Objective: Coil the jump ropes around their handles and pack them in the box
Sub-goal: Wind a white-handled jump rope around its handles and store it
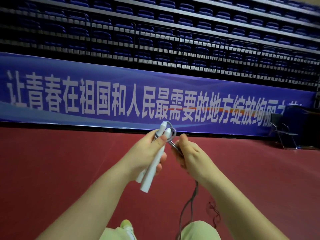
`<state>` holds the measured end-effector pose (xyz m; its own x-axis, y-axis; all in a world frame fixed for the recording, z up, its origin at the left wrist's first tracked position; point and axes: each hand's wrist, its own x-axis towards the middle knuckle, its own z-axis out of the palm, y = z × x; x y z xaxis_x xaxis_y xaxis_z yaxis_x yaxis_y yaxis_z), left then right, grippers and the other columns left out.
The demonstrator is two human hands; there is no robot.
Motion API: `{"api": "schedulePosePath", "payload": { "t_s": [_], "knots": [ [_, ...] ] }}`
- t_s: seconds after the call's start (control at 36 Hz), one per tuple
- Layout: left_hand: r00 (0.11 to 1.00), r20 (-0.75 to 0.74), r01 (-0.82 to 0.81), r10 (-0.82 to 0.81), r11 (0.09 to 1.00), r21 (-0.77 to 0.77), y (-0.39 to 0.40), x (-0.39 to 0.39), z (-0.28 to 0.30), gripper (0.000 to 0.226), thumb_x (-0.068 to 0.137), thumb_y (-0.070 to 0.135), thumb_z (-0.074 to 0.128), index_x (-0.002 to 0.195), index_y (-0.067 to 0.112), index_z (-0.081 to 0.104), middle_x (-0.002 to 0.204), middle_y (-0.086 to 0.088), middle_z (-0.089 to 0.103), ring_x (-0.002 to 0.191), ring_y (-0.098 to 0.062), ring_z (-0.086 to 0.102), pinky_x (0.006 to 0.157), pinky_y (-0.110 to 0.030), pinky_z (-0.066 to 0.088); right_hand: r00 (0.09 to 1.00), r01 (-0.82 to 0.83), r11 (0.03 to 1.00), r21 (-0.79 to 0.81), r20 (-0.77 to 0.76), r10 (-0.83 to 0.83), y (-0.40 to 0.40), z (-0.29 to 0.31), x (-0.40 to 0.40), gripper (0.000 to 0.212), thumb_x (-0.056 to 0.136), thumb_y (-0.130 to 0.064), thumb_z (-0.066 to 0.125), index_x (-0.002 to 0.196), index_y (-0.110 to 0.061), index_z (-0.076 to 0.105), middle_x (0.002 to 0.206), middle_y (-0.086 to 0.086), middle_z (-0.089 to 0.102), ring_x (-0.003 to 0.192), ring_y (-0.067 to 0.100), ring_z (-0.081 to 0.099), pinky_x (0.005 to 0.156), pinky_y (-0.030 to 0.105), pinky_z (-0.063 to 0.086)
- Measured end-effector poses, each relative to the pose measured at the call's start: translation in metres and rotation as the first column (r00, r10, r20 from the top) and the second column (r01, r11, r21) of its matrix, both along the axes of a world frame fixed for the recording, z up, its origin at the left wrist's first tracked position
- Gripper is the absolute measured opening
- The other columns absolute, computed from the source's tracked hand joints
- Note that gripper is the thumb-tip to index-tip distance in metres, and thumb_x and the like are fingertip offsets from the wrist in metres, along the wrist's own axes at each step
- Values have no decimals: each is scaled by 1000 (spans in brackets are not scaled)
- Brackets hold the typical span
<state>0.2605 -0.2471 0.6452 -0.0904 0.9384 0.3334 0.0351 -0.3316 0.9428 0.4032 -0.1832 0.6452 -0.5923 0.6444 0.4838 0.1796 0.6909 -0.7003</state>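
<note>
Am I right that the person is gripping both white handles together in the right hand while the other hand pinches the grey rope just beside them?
Not quite: the head view shows the left hand gripping both white handles together, while the right hand pinches the grey rope just beside them.
</note>
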Motion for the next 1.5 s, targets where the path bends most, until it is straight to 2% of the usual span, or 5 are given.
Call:
{"api": "schedulePosePath", "payload": {
  "t_s": [0.17,0.44,0.69,0.86,1.5],
  "knots": [
    [988,-54,-151,148,987,-60,2,-36,-3,39,84,54,55,107,23,54,60,-4,52,44,-15,46,43,-24,41,809,89,894,439,492,-322,-4,4,15,16,97,-33,48,107,-22,52,86,-6,56,75,18,52,65,34,41],
    [931,-364,-103,2,961,-258,5,-23,-9,19,97,40,50,109,25,56,66,-2,54,49,-12,49,48,-24,43,860,-88,754,651,432,-272,-18,52,33,20,97,-28,52,103,-21,69,90,-9,66,80,9,60,74,33,51],
    [909,-227,275,-351,911,-307,-9,19,-2,45,87,44,62,120,16,50,61,1,51,47,-13,49,46,-25,42,928,-306,931,197,281,245,10,84,38,8,85,-18,71,78,-22,70,63,-9,62,56,6,53,53,19,42],
    [857,-185,445,-481,871,-207,-22,28,9,64,82,48,61,125,5,41,60,2,54,46,-11,51,44,-22,45,810,-562,762,-321,-28,586,30,55,29,35,60,-47,86,66,-18,68,61,-3,62,52,13,55,50,23,41],
    [958,-38,269,-283,939,-214,-28,13,3,68,74,49,55,125,5,47,62,-3,53,45,-13,50,42,-22,44,900,-199,980,-2,-397,182,-2,-8,21,23,73,-49,58,60,-34,68,51,-10,45,46,4,34,45,16,29]
  ]
}}
